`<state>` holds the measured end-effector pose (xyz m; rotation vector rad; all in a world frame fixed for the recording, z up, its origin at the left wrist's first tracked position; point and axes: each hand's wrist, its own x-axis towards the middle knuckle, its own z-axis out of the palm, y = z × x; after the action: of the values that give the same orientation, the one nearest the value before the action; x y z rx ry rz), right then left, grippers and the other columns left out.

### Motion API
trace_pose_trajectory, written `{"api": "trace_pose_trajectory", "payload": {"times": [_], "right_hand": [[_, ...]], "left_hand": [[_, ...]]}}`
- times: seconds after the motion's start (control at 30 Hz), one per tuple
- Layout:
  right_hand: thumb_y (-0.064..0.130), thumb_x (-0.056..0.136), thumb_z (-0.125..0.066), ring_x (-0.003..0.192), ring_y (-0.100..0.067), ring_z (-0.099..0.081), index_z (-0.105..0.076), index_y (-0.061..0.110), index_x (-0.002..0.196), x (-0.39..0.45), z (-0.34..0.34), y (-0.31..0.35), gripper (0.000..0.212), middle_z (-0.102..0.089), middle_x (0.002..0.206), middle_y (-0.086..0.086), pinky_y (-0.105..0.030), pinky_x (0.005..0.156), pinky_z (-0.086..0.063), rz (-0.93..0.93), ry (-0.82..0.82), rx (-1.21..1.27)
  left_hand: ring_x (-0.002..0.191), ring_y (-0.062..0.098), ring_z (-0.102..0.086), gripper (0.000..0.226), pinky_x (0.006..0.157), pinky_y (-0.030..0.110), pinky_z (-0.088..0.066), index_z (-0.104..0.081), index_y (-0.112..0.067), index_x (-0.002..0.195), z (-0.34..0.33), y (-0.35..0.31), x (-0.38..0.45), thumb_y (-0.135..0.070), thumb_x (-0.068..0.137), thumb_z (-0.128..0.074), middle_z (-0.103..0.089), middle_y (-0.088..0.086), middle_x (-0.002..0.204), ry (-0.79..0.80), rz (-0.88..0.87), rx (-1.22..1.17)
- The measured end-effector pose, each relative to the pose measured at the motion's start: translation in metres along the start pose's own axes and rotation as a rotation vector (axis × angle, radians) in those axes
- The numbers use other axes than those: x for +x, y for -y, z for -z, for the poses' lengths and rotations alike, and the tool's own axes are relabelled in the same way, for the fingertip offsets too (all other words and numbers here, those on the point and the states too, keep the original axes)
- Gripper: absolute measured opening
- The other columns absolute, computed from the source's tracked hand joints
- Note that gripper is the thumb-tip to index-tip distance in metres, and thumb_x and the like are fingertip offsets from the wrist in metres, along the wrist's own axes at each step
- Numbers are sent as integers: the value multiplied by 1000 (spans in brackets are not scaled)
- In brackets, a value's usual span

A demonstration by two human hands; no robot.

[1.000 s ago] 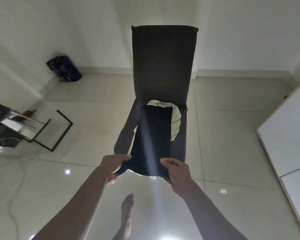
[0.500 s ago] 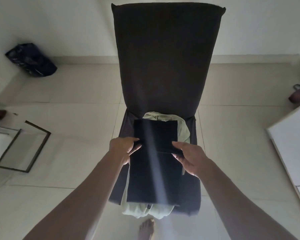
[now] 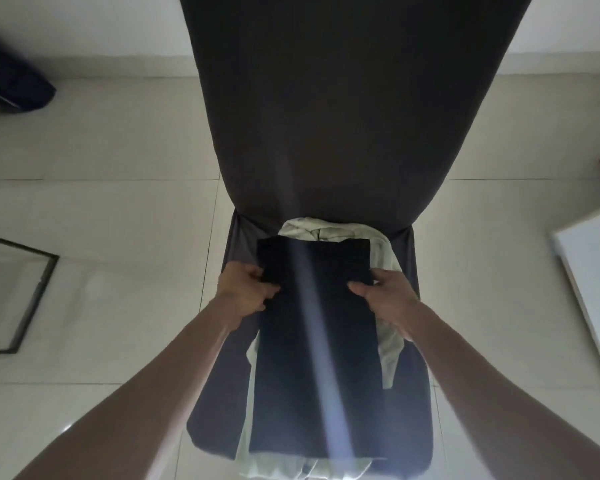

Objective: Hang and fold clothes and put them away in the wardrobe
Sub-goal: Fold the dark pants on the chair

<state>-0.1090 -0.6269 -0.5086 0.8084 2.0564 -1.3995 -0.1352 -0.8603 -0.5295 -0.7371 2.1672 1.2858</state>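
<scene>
1. While the dark, fabric-covered high-backed chair [image 3: 343,109] fills the middle of the view, its seat serves as the folding surface on the pale tiled floor [image 3: 118,209].
2. Spread over that seat, a crumpled pale green garment [image 3: 390,327] lies underneath, showing at the back, right edge and front.
3. On top lies the long, flat, folded black garment [image 3: 312,358], its long axis running from the person toward the chair back, its far end doubled over.
4. Both hands pinch that far fold: the left hand [image 3: 245,294] on its left edge, the right hand [image 3: 387,299] on its right edge, about equally near. The next fold probably runs along this axis.
</scene>
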Motion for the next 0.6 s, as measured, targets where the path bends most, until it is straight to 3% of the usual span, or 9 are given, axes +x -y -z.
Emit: {"api": "trace_pose_trajectory", "payload": {"times": [0.1, 0.17, 0.23, 0.3, 0.37, 0.47, 0.6], "right_hand": [[38, 89, -74, 86, -16, -60, -68, 24, 91, 9, 5, 10, 15, -63, 84, 5, -28, 81, -47, 71, -99, -20], [36, 88, -75, 83, -23, -69, -68, 17, 82, 22, 6, 12, 22, -72, 86, -6, -33, 79, -54, 79, -112, 65], [34, 89, -74, 72, -24, -65, -64, 9, 76, 37, 2, 9, 31, -66, 75, -9, -33, 71, -53, 62, -125, 26], [39, 91, -71, 68, -22, -55, -51, 11, 67, 50, -7, 1, 41, -54, 70, -5, -32, 66, -44, 19, -159, -80], [43, 92, -68, 76, -26, -57, -53, 9, 71, 59, -13, -6, 42, -56, 76, -8, -33, 70, -44, 0, -213, -85], [42, 93, -67, 72, -21, -55, -54, 13, 72, 65, -15, -7, 38, -55, 72, -2, -30, 66, -42, 37, -265, -34], [44, 93, -65, 74, -20, -50, -39, 26, 65, 73, -21, -9, 43, -48, 68, 4, -29, 67, -37, 43, -299, -110]], "left_hand": [[86, 23, -69, 24, 87, 41, -57, -73, -7, 92, 2, -10, 10, -27, 83, -81, -73, 9, 90, -82, -89, 18], [92, 23, -69, 21, 92, 39, -57, -73, -12, 95, 1, -17, 20, -31, 87, -77, -73, 4, 94, -81, -87, -33], [97, 23, -68, 20, 95, 37, -54, -70, -14, 93, -6, -21, 32, -33, 89, -73, -72, 3, 100, -75, -68, -14], [99, 23, -62, 21, 89, 30, -49, -63, -14, 84, -16, -17, 42, -32, 92, -70, -66, 3, 98, -111, -28, 20], [93, 19, -55, 29, 81, 26, -41, -52, -14, 75, -24, -14, 45, -29, 95, -68, -56, -3, 85, -175, -2, -8], [96, 21, -58, 16, 80, 25, -41, -60, -15, 93, -29, -12, 51, -28, 94, -68, -61, 1, 94, -237, -10, -68], [102, 20, -57, 40, 84, 25, -42, -63, -9, 125, -33, -5, 58, -32, 93, -70, -65, 7, 120, -240, 9, -86]]}}
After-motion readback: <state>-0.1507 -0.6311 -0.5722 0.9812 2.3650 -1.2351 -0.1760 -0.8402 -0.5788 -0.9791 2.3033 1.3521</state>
